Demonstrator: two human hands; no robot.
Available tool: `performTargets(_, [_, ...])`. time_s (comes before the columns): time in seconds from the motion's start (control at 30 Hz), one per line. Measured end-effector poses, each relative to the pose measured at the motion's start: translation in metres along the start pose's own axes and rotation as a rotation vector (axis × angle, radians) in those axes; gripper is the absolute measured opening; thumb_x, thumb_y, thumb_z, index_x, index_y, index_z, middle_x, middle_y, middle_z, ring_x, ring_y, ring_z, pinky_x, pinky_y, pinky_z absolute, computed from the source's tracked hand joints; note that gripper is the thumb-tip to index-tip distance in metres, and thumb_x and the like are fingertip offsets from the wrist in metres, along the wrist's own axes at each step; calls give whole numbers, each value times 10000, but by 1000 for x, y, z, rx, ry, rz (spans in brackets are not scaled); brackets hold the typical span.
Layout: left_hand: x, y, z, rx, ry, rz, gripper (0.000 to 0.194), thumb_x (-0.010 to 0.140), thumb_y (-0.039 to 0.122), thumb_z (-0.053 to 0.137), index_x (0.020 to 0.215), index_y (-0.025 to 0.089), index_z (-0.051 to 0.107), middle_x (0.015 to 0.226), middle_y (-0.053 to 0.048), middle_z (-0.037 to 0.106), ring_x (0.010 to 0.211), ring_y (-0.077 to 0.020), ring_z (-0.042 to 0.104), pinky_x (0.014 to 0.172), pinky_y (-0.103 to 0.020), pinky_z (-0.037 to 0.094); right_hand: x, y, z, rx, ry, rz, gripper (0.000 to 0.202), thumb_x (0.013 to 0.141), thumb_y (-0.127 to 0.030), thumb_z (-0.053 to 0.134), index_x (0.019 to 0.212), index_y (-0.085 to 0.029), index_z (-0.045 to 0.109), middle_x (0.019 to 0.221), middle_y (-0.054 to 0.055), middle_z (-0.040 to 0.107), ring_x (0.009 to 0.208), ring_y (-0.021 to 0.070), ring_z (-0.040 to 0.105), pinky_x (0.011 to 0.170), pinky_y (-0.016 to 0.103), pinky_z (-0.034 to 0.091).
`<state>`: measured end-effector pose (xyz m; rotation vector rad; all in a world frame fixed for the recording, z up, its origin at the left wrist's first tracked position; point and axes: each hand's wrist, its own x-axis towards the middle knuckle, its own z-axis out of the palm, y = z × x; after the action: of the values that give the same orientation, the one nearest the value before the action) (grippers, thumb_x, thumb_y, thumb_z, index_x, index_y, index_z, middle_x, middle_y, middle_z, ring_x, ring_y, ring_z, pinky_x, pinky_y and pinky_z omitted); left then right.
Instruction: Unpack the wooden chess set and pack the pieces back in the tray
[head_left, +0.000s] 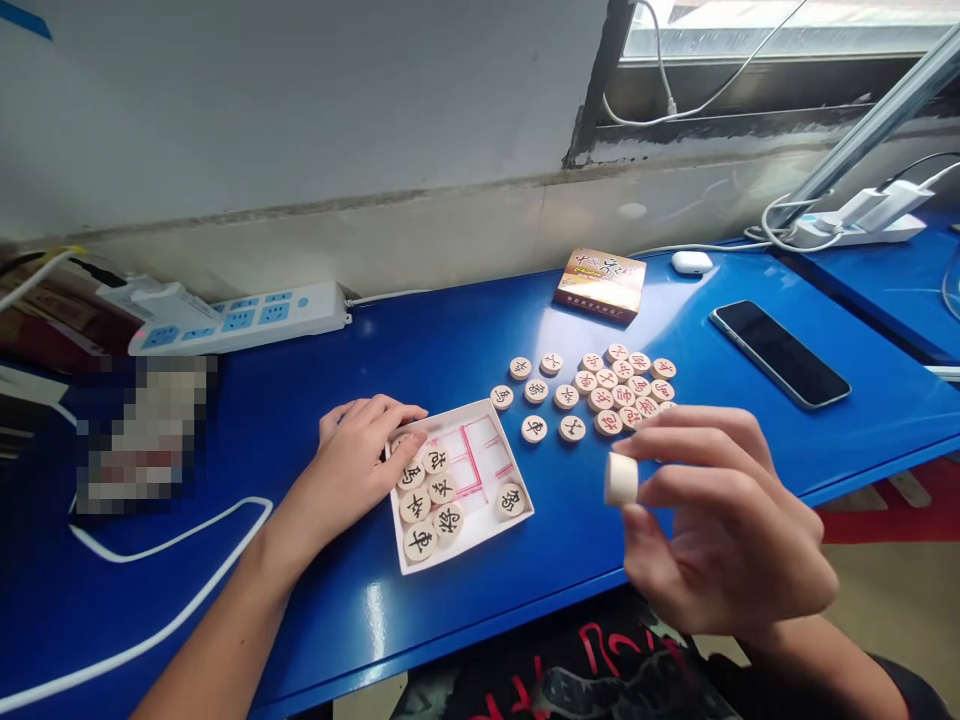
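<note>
My right hand (720,520) pinches a round wooden piece (622,479), edge-on, above the table's front edge. Resting on the left rim of a white box tray (517,470) is my left hand (367,450), its thumb over a piece in the upper left corner. Several black-marked pieces (442,488) lie along the tray's left side, and one black-marked piece (511,499) sits at its lower right. Behind the tray, several loose black-marked pieces (535,390) lie on the blue table (322,620). Red-marked pieces (623,396) are clustered beside them, partly hidden by my right hand.
A brown box (601,286) stands at the back near a white earphone case (691,262). A phone (780,353) lies at the right. Power strips (285,315) and a white cable (180,620) are at the left; another strip (862,229) is at the back right.
</note>
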<state>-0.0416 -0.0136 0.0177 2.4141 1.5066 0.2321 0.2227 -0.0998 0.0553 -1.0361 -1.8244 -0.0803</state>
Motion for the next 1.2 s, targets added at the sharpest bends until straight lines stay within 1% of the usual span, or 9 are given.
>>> performTargets(0.03, [1, 0, 1, -2, 5, 3, 333, 929, 430, 400, 1121, 259, 612, 1082, -44, 626, 1076, -249, 527, 1020, -471, 268, -6, 6, -1, -52, -33, -6, 184, 710, -74, 591, 809, -218, 532, 780, 39, 609, 808, 212, 567, 732, 391, 485])
performTargets(0.13, [3, -2, 4, -6, 2, 2, 329, 923, 441, 404, 1107, 268, 615, 1073, -43, 625, 1067, -254, 529, 1015, -473, 269, -22, 22, 11, -176, -377, -5, 145, 760, -54, 537, 782, -197, 550, 797, 63, 605, 847, 221, 550, 740, 379, 473])
performTargets(0.2, [3, -2, 4, -8, -8, -9, 324, 919, 445, 410, 1101, 272, 614, 1076, -44, 624, 1064, -255, 527, 1015, -480, 262, -26, 25, 21, -193, -483, 40, 113, 796, -81, 510, 765, -177, 560, 827, 79, 604, 873, 228, 529, 745, 377, 453])
performTargets(0.3, [2, 0, 3, -9, 0, -21, 326, 929, 432, 402, 1115, 258, 606, 1090, -51, 620, 1077, -249, 516, 1023, -479, 252, -25, 15, 32, -119, -476, 33, 72, 829, -173, 523, 774, -167, 569, 826, 73, 597, 855, 223, 495, 748, 378, 415])
performTargets(0.4, [1, 2, 1, -7, 10, -28, 323, 940, 410, 392, 1122, 245, 602, 1095, -48, 616, 1088, -242, 513, 1023, -463, 260, -23, 3, 41, -69, -583, -44, 117, 844, -252, 531, 772, -168, 568, 823, 71, 596, 857, 224, 472, 753, 378, 381])
performTargets(0.53, [-1, 1, 1, -1, -2, -13, 313, 940, 404, 398, 1134, 261, 599, 1098, -43, 616, 1093, -241, 511, 1017, -456, 265, -17, -3, 50, -95, -704, -50, 181, 876, -297, 508, 767, -167, 572, 810, 69, 596, 854, 224, 452, 762, 375, 355])
performTargets(0.77, [-8, 0, 0, 32, 3, 32, 312, 930, 423, 422, 1141, 279, 601, 1115, -39, 616, 1111, -251, 509, 1006, -466, 261, -6, 3, 47, -141, -849, -43, 123, 888, -235, 510, 814, -173, 585, 835, 65, 598, 880, 221, 437, 723, 342, 338])
performTargets(0.93, [-10, -1, -1, 44, -41, 42, 336, 930, 443, 400, 1167, 293, 585, 1152, -42, 594, 1124, -258, 497, 1008, -493, 248, -3, 6, 46, -131, -860, -93, 114, 842, -91, 505, 789, -159, 580, 731, 48, 597, 782, 189, 413, 672, 316, 329])
performTargets(1.2, [-5, 5, 5, 82, -39, 59, 361, 923, 444, 371, 1144, 255, 584, 1159, -66, 554, 1084, -274, 499, 987, -505, 276, -6, -1, 33, 131, -901, 40, 176, 825, -58, 521, 889, -162, 647, 814, 39, 609, 830, 164, 503, 767, 302, 414])
